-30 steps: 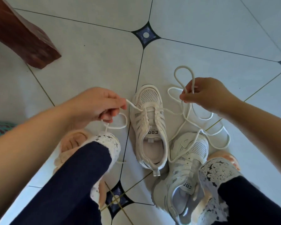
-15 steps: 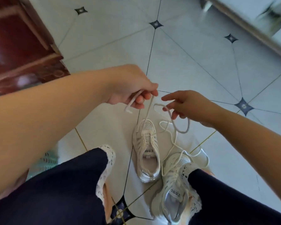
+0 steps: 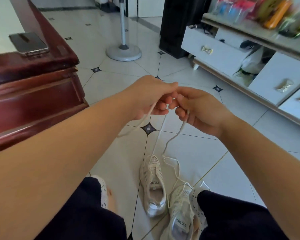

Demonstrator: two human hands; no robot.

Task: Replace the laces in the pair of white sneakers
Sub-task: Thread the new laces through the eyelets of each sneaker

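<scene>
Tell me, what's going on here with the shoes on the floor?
A person is relacing white sneakers. Both hands are raised and pressed together, the left hand and right hand each pinching a strand of the lace, which runs down taut to the toe end of the left sneaker on the tiled floor. The other sneaker lies beside it, with loose lace trailing onto it.

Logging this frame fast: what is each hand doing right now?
Left hand: closed, pinching the white lace.
Right hand: closed, pinching the same lace.
</scene>
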